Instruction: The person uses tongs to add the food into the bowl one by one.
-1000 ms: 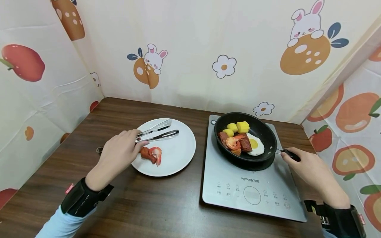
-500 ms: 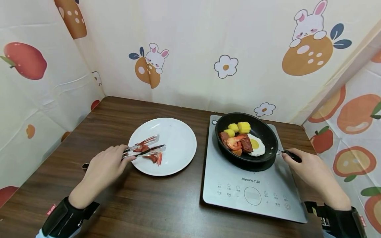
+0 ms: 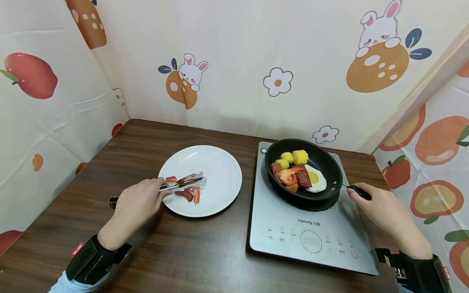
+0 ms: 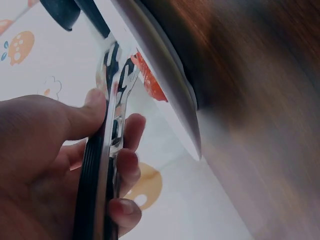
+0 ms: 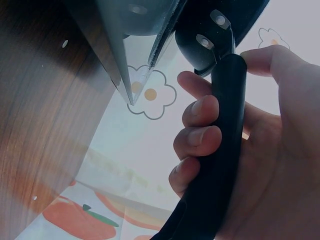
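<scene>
My left hand (image 3: 139, 203) holds a pair of metal tongs (image 3: 183, 184) with dark handles, fingers and thumb wrapped about them in the left wrist view. The tongs' tips lie close together over the left side of a white plate (image 3: 220, 175). Under and around them are a reddish-brown sausage piece (image 3: 185, 195) and a shrimp (image 3: 196, 196), partly covered by the tongs. My right hand (image 3: 384, 213) grips the black handle (image 5: 227, 130) of a frying pan (image 3: 326, 160). In the pan sit corn pieces (image 3: 300, 156), a fried egg (image 3: 318, 186), a shrimp (image 3: 287, 176) and browned meat (image 3: 303, 179).
The pan stands on a silver induction cooker (image 3: 275, 219) with a touch panel, at the right of the brown wooden table (image 3: 205, 252). Patterned curtains (image 3: 234, 49) enclose the table at the back and both sides.
My left hand has drawn the tongs back leftward from the plate's middle onto the food. Their arms, spread half a second ago, now stand closer together. The right hand and pan stay put.
</scene>
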The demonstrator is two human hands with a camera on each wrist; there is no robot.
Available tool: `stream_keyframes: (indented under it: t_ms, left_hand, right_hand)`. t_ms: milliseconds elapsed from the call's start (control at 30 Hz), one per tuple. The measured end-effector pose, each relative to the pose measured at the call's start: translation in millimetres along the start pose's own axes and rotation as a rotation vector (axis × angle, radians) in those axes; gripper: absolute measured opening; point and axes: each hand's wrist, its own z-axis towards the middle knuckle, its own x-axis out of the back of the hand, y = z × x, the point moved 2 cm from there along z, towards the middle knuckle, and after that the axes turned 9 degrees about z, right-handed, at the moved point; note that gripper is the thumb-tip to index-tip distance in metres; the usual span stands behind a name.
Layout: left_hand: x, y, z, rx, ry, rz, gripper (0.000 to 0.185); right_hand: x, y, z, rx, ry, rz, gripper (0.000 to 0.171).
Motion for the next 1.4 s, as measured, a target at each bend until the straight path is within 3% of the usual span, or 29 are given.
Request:
stream_keyframes:
  t_ms: [233, 467, 833, 1400]
  left_hand:
    - [-1.8, -2.9, 1.5, 0.014, -0.024, -0.002, 0.032]
    - [7.4, -11.7, 8.1, 0.018, -0.141, 0.006, 0.04]
    - [15.6, -13.8, 19.2, 0.016, -0.285, -0.022, 0.033]
    - [12.5, 0.9, 20.3, 0.012, -0.162, -0.001, 0.028]
  right_hand:
    - [0, -1, 0, -0.001, -0.002, 0.002, 0.065]
    - [0, 1, 1, 0.001, 0.006, 0.004, 0.065]
    - [1, -2, 1, 0.006, 0.007, 0.011, 0.064]
    - [2, -2, 0, -0.002, 0.002, 0.025, 0.064]
